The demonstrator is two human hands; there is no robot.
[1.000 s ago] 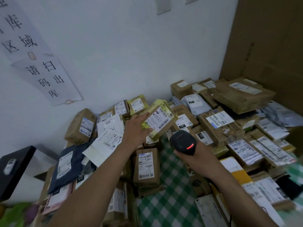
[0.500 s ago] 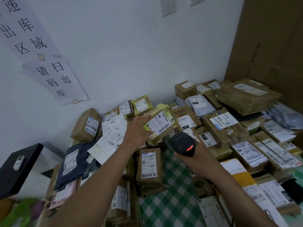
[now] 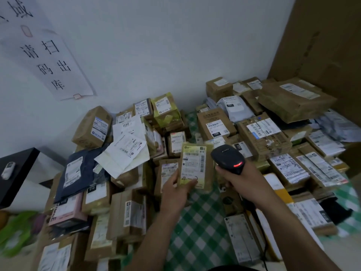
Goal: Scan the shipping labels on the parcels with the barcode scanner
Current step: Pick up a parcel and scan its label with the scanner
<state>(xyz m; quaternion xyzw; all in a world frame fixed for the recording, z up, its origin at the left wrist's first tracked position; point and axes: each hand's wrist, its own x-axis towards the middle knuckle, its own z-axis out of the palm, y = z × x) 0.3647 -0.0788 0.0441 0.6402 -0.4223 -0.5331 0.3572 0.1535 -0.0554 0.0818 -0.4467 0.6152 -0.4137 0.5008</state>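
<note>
Parcel [image 3: 196, 166] held up just beside scanner [image 3: 228, 158].
Left hand [image 3: 174, 194] fingers pinch its bottom edge; right hand [image 3: 241, 179] fingers wrap the scanner; checked bench [image 3: 202, 223] bare between piles.

A plain white wall [image 3: 156, 45] fills the back of the room under dim, even light. A white paper sign [image 3: 48, 61] with large black Chinese characters is taped to it at the upper left. A tall brown cardboard panel [image 3: 322, 45] stands against the right side. The worktop is covered by a green-and-white checked cloth [image 3: 195, 231]. At the left edge, a black shelf [image 3: 17, 163] carries a small white device [image 3: 7, 170].
</note>
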